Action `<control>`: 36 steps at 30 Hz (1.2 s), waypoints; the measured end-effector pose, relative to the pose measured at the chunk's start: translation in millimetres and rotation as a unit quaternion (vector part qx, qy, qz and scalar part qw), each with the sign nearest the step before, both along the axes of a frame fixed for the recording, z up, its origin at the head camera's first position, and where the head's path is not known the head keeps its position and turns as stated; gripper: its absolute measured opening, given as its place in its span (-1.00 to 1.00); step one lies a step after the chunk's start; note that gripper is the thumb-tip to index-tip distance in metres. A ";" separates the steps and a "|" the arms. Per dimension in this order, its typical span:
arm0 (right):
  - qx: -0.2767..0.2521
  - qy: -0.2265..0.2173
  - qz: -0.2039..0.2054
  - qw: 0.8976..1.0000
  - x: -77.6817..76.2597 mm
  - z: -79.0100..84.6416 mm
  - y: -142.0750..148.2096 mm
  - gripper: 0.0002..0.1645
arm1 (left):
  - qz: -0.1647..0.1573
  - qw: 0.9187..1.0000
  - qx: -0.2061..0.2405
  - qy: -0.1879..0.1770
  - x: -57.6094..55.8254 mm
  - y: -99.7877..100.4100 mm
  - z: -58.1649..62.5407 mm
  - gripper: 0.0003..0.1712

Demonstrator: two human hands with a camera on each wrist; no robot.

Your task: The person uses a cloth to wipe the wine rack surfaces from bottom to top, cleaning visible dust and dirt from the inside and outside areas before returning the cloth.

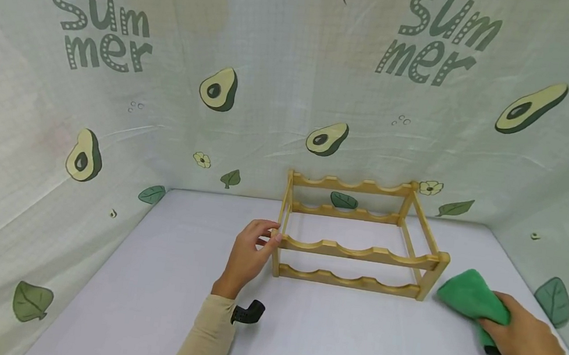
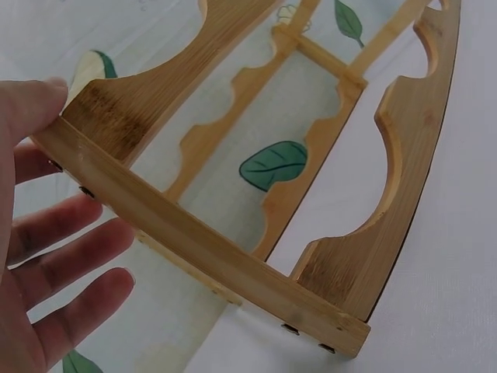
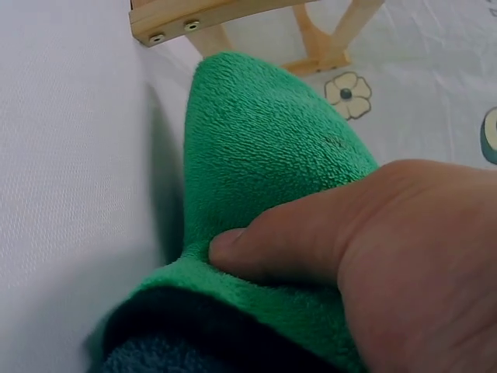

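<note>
A light wooden rack with scalloped rails stands at the back of the white table. My left hand is at its front left post, thumb and index finger pinching the top corner. The left wrist view shows the thumb on the end of the upper rail of the rack, with the other fingers spread beside the post. Off the rack's right side, my right hand grips a bunched green cloth. In the right wrist view the thumb presses into the fuzzy cloth; the fingers beneath are hidden.
The white tabletop extends in front of the rack and to its left. A printed fabric sheet with avocados and lettering hangs right behind the rack and along both sides. Screw heads show on the rack's right post.
</note>
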State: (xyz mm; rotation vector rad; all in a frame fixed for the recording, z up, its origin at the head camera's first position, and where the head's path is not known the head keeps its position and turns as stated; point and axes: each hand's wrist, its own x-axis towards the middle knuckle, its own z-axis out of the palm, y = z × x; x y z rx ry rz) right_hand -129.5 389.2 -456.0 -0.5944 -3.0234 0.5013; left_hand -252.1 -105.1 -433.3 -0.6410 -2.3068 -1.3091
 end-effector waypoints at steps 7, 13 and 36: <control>0.004 0.001 0.022 1.000 0.3 1.1 1.2 -0.10 | -0.015 1.000 -0.013 0.014 -1.2 -6.8 1.8 -0.64; -0.013 -0.004 0.043 0.999 -0.2 2.6 2.3 0.07 | -0.024 1.000 -0.011 0.011 0.1 -9.1 4.3 -0.66; -0.027 -0.023 0.038 0.999 -1.8 1.9 -9.0 0.34 | -0.043 0.999 0.024 -0.016 -2.2 -0.2 -0.9 -0.66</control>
